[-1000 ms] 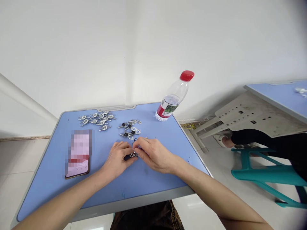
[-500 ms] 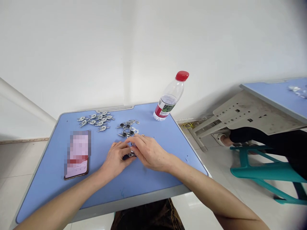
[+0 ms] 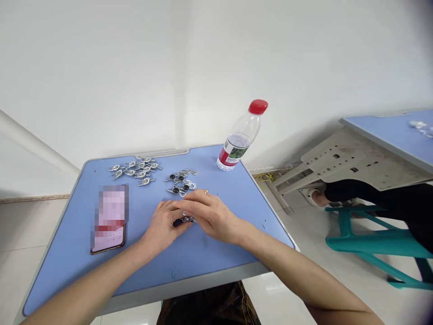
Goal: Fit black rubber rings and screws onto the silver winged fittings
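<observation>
My left hand (image 3: 165,222) rests on the blue table, thumb and fingers closed around a small silver metal fitting (image 3: 188,219). From the right, my right hand (image 3: 213,216) closes over the same fitting, its fingertips touching the left fingers. The fingers hide most of the piece, so its exact kind cannot be made out. Just beyond the hands lie several silver parts with round black pieces (image 3: 176,189) and thin flat metal plates (image 3: 191,184). A small brass-coloured part (image 3: 205,192) shows behind my right knuckles.
A pile of silver fittings with pins (image 3: 142,169) lies at the back left. A phone (image 3: 108,241) lies left of my hands. A red-capped water bottle (image 3: 233,151) stands at the back right. Beyond the table's right edge are a teal stool (image 3: 368,243) and a person's leg (image 3: 358,192).
My right hand has shifted slightly and its fingers now reach further over the left fingertips. The brass-coloured part shows more fully. My left hand stays in place.
</observation>
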`<action>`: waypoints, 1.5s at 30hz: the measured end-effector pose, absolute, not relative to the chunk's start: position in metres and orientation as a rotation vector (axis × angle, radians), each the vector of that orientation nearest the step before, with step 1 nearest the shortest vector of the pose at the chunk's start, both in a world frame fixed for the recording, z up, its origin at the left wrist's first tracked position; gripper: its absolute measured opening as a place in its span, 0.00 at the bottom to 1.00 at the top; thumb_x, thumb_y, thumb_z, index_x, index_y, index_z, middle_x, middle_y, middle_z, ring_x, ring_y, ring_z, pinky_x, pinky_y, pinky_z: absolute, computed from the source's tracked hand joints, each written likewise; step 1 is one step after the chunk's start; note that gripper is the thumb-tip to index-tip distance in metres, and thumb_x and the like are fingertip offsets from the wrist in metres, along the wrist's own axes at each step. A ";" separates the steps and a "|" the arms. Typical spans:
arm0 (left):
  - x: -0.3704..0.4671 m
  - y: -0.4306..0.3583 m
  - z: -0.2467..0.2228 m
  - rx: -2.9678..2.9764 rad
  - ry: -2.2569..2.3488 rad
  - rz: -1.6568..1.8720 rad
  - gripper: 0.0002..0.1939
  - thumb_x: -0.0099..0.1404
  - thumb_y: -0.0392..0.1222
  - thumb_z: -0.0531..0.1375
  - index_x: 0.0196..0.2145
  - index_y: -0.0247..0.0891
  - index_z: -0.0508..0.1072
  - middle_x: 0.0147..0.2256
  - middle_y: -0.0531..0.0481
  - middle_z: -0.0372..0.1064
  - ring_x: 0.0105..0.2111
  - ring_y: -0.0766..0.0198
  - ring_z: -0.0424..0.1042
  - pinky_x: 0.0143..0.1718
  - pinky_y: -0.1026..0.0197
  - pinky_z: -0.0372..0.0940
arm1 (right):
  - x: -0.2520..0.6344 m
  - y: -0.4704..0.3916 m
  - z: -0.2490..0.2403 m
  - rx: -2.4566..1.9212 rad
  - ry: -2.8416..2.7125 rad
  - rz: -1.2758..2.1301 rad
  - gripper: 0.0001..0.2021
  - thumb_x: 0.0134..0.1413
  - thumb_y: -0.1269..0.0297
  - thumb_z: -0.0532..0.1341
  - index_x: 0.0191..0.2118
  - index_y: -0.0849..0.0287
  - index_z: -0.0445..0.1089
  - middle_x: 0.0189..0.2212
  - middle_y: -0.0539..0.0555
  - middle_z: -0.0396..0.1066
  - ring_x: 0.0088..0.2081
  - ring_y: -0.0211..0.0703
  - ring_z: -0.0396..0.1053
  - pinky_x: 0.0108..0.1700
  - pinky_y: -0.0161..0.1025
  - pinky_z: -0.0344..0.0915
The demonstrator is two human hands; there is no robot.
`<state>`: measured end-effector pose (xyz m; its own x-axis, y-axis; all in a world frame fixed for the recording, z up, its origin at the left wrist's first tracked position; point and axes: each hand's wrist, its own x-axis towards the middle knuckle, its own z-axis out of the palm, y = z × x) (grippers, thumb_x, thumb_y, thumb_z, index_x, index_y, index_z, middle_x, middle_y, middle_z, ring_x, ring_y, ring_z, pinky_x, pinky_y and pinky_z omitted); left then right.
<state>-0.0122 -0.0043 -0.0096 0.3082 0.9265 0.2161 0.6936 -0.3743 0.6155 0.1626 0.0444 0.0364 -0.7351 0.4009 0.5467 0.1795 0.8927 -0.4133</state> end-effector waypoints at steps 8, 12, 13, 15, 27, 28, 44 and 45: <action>-0.011 -0.005 -0.008 2.171 1.454 0.772 0.03 0.62 0.39 0.60 0.32 0.42 0.75 0.35 0.52 0.74 0.37 0.58 0.69 0.40 0.53 0.59 | 0.164 0.043 0.040 -0.426 -2.416 0.559 0.14 0.62 0.72 0.50 0.53 0.59 0.62 0.43 0.59 0.67 0.42 0.41 0.66 0.42 0.39 0.67; -0.012 -0.005 -0.010 2.171 1.443 0.783 0.03 0.62 0.40 0.61 0.34 0.43 0.75 0.36 0.53 0.74 0.38 0.58 0.69 0.41 0.53 0.58 | 0.162 0.042 0.036 -0.407 -2.395 0.584 0.17 0.62 0.76 0.47 0.54 0.59 0.61 0.43 0.58 0.68 0.43 0.40 0.66 0.43 0.38 0.67; -0.012 -0.005 -0.010 2.181 1.434 0.792 0.03 0.61 0.40 0.61 0.34 0.44 0.75 0.37 0.53 0.74 0.39 0.58 0.69 0.42 0.53 0.58 | 0.163 0.042 0.036 -0.404 -2.400 0.619 0.18 0.62 0.77 0.46 0.55 0.59 0.60 0.43 0.58 0.68 0.43 0.40 0.66 0.43 0.38 0.67; -0.012 -0.004 -0.009 2.193 1.426 0.799 0.04 0.61 0.40 0.61 0.35 0.44 0.75 0.39 0.52 0.74 0.40 0.57 0.69 0.42 0.53 0.58 | 0.164 0.042 0.039 -0.411 -2.390 0.678 0.18 0.62 0.76 0.47 0.56 0.59 0.59 0.43 0.58 0.68 0.44 0.41 0.66 0.43 0.39 0.68; -0.011 -0.005 -0.001 2.144 1.448 0.730 0.06 0.61 0.41 0.62 0.37 0.46 0.76 0.34 0.52 0.71 0.36 0.60 0.69 0.40 0.54 0.58 | 0.185 0.058 0.057 -0.498 -2.497 0.694 0.12 0.63 0.73 0.49 0.50 0.60 0.63 0.39 0.58 0.69 0.39 0.41 0.67 0.40 0.38 0.67; -0.011 -0.005 -0.001 2.146 1.446 0.730 0.06 0.61 0.41 0.62 0.37 0.46 0.76 0.34 0.52 0.71 0.36 0.60 0.69 0.40 0.53 0.58 | 0.185 0.058 0.057 -0.490 -2.501 0.702 0.12 0.63 0.73 0.49 0.49 0.60 0.63 0.39 0.58 0.69 0.39 0.41 0.67 0.40 0.39 0.67; -0.012 -0.006 -0.002 2.153 1.439 0.738 0.06 0.62 0.43 0.61 0.37 0.45 0.76 0.35 0.51 0.73 0.37 0.58 0.70 0.41 0.53 0.58 | 0.184 0.057 0.057 -0.435 -2.503 0.670 0.11 0.64 0.73 0.50 0.50 0.60 0.62 0.41 0.57 0.70 0.42 0.39 0.68 0.42 0.37 0.67; -0.012 -0.006 -0.002 2.152 1.437 0.739 0.05 0.62 0.43 0.61 0.37 0.45 0.76 0.35 0.51 0.73 0.38 0.59 0.70 0.41 0.53 0.58 | 0.184 0.057 0.057 -0.410 -2.504 0.644 0.12 0.64 0.72 0.50 0.50 0.60 0.62 0.41 0.57 0.70 0.42 0.39 0.68 0.43 0.37 0.66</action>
<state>-0.0116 -0.0055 -0.0019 0.3146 0.9311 0.1848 0.6917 -0.3582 0.6271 0.1836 0.0568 0.0565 -0.8200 0.4026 0.4068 0.1565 0.8414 -0.5173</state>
